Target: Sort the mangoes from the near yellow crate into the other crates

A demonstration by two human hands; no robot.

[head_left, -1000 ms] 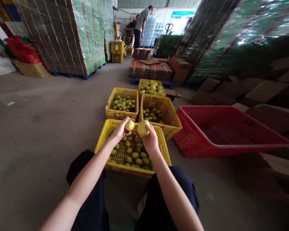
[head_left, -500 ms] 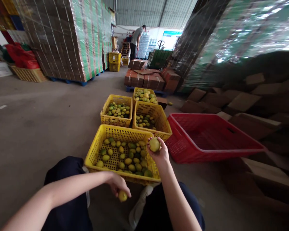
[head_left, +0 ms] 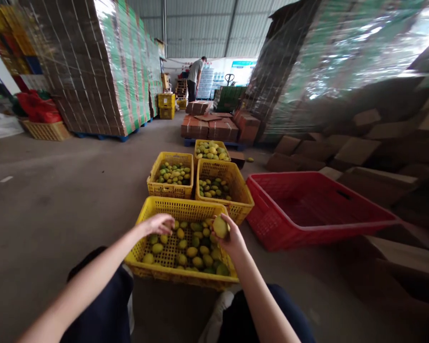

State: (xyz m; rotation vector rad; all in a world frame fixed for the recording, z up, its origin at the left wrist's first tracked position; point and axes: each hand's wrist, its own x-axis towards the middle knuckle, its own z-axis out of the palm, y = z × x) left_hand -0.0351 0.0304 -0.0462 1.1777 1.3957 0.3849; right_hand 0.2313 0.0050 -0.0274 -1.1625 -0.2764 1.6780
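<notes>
Right now, a round yellow-green fruit sits in the right hand, whose fingers are wrapped about it, at two o'clock over a yellow slatted plastic crate. Between ten and eleven o'clock over that same crate is the left hand, palm down and loosely open (whether its fingertips touch the fruit under them, I cannot tell). Green and yellow fruits lie scattered below on the perforated crate bottom. Beyond, just before twelve, stands a smaller yellow plastic crate of fruit, with another partly filled yellow crate at one. A large red plastic crate lies between two and three.
</notes>
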